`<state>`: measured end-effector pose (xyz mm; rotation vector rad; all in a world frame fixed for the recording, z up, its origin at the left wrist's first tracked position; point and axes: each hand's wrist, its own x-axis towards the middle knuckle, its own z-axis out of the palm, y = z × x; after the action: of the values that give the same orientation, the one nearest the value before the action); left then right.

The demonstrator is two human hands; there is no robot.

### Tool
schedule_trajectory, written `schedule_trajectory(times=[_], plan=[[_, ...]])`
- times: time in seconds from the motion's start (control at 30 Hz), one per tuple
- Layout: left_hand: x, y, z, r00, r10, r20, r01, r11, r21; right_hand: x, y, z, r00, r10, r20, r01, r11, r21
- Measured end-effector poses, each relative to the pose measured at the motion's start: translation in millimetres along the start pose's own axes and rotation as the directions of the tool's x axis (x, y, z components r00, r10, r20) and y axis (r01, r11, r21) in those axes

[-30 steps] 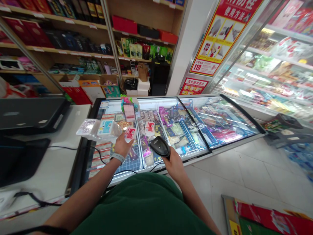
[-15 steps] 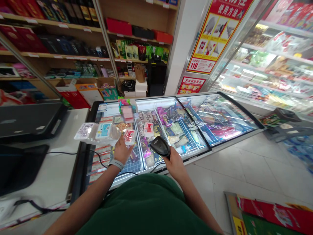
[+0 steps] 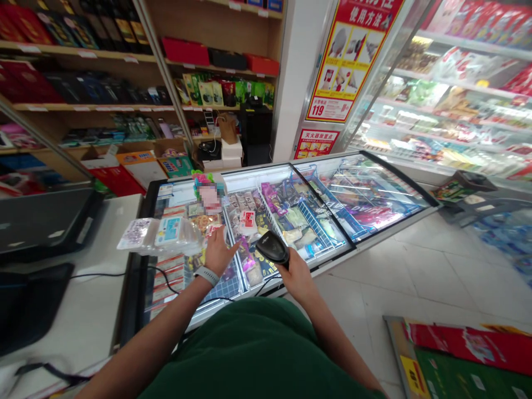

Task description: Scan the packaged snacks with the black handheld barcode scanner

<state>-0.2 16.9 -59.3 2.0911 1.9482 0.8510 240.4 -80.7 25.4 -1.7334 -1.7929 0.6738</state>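
Note:
My right hand [image 3: 298,277] is wrapped around the handle of a black barcode scanner [image 3: 271,247], its head tilted toward the left over the freezer's glass top. My left hand [image 3: 220,256] reaches over a clear tub with a red label [image 3: 211,228], thumb spread away from the fingers; its fingertips overlap the tub, and I cannot tell how firmly they touch it. Left of that hand sit a clear tub with a blue label [image 3: 168,229] and a clear pack with purple-speckled contents [image 3: 138,234]. Another red-labelled tub [image 3: 248,222] lies between my hands.
A chest freezer [image 3: 353,256] with frozen packs under its glass spans the middle. On its far left part stands a colourful item [image 3: 202,177], partly blurred out. The scanner's cable [image 3: 164,266] crosses the glass. At left is a counter [image 3: 112,233] with black equipment.
My left hand has shifted from the blue-labelled tub's edge rightward onto the red-labelled tub, its fingers now covering much of it. The scanner stays nearly still in my right hand; the view has turned slightly.

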Motion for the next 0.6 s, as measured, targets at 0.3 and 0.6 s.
schedule_trajectory(times=[0.3, 0.6], plan=[[41.5, 27.8, 43.3, 0.960, -0.188, 0.208, 0.180, 0.982, 0.057, -7.9, 8.8, -5.3, 0.997, 0.062, -0.048, -0.061, 0.998, 0.024], [62.2, 29.9, 76.8, 0.915, -0.290, 0.281, 0.266, 0.957, 0.119, -14.6, 13.3, -12.1, 0.989, 0.126, -0.075, -0.122, 0.991, 0.060]])
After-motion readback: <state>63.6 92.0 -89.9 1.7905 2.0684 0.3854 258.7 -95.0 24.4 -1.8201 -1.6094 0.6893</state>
